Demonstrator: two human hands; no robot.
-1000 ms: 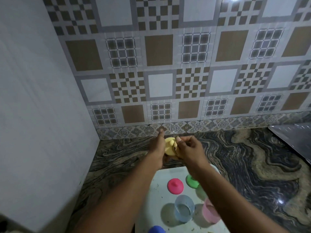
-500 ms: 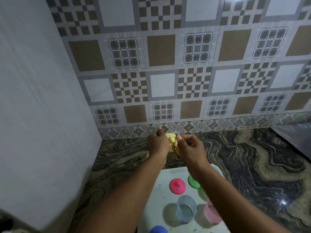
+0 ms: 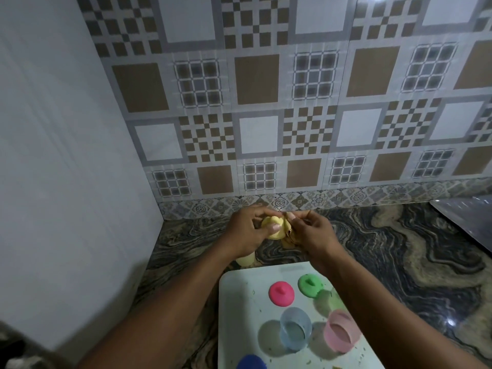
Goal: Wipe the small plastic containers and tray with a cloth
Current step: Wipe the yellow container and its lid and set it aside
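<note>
A marbled worktop (image 3: 399,262) carries a crumb-speckled white tray (image 3: 237,315) at the near side. The left hand (image 3: 245,233) and right hand (image 3: 311,233) meet just past its far edge. On the tray are a blue cup (image 3: 295,328), a pink cup (image 3: 342,330), a pink lid (image 3: 281,292) and a green lid (image 3: 310,282). The left hand grips a yellow lid (image 3: 274,227) while the right hand pinches the cloth (image 3: 288,234) against it. Wiping that lid looks to be the step in hand. The next move is likely to set it down and pick up another piece.

Glossy veined stone tabletop (image 3: 399,262); matt white plastic tray (image 3: 239,315); translucent plastic cups (image 3: 295,328); soft yellow cloth (image 3: 368,231); shiny wall tiles (image 3: 266,102).
</note>
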